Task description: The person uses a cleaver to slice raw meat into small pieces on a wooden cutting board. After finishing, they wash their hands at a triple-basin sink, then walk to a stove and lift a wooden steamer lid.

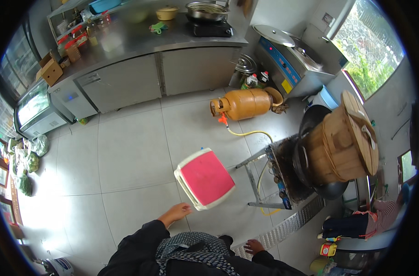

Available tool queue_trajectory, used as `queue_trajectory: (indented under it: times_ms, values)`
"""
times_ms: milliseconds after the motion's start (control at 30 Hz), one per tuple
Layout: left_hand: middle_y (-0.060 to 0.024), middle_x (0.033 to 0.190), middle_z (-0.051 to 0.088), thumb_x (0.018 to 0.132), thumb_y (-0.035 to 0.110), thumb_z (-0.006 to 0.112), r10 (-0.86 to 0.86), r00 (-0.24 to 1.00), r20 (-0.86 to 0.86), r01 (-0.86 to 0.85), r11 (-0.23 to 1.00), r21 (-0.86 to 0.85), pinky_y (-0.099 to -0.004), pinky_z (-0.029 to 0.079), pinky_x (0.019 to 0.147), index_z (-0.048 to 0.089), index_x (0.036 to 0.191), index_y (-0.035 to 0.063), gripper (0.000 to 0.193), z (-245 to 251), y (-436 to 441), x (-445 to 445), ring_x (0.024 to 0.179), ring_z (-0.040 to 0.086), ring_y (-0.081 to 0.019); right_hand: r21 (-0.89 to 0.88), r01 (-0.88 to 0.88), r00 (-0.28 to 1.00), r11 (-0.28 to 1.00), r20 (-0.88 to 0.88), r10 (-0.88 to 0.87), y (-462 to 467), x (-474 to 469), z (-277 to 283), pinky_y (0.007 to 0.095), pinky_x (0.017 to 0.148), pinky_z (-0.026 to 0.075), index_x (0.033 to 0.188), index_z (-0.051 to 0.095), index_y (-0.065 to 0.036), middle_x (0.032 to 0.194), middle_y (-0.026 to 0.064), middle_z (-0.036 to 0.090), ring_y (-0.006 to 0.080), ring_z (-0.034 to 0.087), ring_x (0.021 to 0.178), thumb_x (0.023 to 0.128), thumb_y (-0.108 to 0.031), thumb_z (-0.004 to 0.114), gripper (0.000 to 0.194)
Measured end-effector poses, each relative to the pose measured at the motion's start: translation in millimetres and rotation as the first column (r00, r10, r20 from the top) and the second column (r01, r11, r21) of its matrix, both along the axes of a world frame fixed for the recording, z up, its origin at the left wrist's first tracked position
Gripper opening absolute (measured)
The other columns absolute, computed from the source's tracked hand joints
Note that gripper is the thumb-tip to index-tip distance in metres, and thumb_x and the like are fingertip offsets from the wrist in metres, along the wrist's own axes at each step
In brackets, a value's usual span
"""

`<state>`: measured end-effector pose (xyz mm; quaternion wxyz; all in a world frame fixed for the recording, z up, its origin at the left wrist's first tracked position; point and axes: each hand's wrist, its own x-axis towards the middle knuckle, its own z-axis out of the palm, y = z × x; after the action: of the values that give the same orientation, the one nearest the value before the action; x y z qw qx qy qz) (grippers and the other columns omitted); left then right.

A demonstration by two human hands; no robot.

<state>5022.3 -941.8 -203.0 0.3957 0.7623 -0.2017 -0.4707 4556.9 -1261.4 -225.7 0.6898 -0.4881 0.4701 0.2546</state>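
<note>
My left hand is over the tiled floor, at the near left corner of what looks like a plastic stool with a pink top and a cream rim. Its fingers curl loosely and I see nothing held, though the palm is hidden. A narrow gap appears between hand and stool. My right hand hangs low at my right side with fingers a little apart and nothing in them, above a perforated metal drain cover. A patterned apron covers my front.
A gas stove stand on the right bears a black wok and a wooden steamer barrel. A yellow hose runs to an orange gas cylinder lying down. Ahead stands a steel counter. Another person is at far right.
</note>
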Motion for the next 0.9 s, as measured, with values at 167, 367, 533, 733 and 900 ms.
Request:
queue_trajectory:
  times_ms: [167,367,533,733,900]
  values:
    - [-0.0111,0.110,0.077,0.093,0.029,0.078,0.313,0.948,0.057,-0.318,0.933,0.170,-0.0365,0.058,0.086,0.070,0.122,0.0036,0.039,-9,119,118,0.100,0.074,-0.0231,0.002,-0.186,0.952,0.983,-0.246,0.181,100,31,-28,0.0459,0.073,0.054,0.112,0.061,-0.014,0.107,0.0038,0.065,0.0236,0.072,0.101,0.106,-0.028,0.051,0.018]
    - [-0.0108,0.110,0.076,0.097,0.024,0.073,0.379,0.887,0.264,-0.413,0.907,0.087,-0.0345,0.057,0.089,0.068,0.125,0.0036,0.035,14,143,267,0.103,0.073,-0.0220,0.101,0.081,0.946,0.992,-0.322,-0.044,189,87,-44,0.0422,0.062,0.054,0.105,0.061,-0.011,0.095,0.0066,0.067,0.0231,0.073,0.086,0.104,-0.026,0.051,0.019]
    - [-0.0135,0.125,0.071,0.100,0.022,0.068,0.430,0.882,0.191,-0.455,0.883,0.117,-0.0340,0.055,0.095,0.066,0.130,0.0024,0.035,19,151,349,0.114,0.069,-0.0218,-0.096,0.218,0.934,0.971,-0.267,-0.236,186,207,-38,0.0457,0.071,0.055,0.112,0.065,-0.010,0.106,0.0094,0.070,0.0253,0.074,0.098,0.100,-0.033,0.061,0.027]
    - [-0.0034,0.111,0.067,0.096,0.022,0.067,0.528,0.849,0.034,-0.509,0.797,0.326,-0.0387,0.052,0.076,0.062,0.127,0.0107,0.033,0,180,444,0.094,0.063,-0.0185,-0.191,0.420,0.901,0.887,-0.032,-0.433,137,397,-52,0.0319,0.061,0.055,0.103,0.069,-0.006,0.082,0.0060,0.072,0.0178,0.070,0.073,0.102,-0.031,0.062,0.026]
    - [-0.0017,0.118,0.061,0.098,0.022,0.062,0.569,0.821,0.042,-0.541,0.754,0.372,-0.0495,0.051,0.091,0.058,0.130,0.0157,0.033,-9,150,523,0.111,0.059,-0.0229,-0.212,0.441,0.886,0.872,0.260,-0.385,98,518,4,0.0351,0.084,0.058,0.126,0.065,-0.003,0.114,0.0108,0.073,0.0204,0.073,0.098,0.106,-0.025,0.059,0.030]
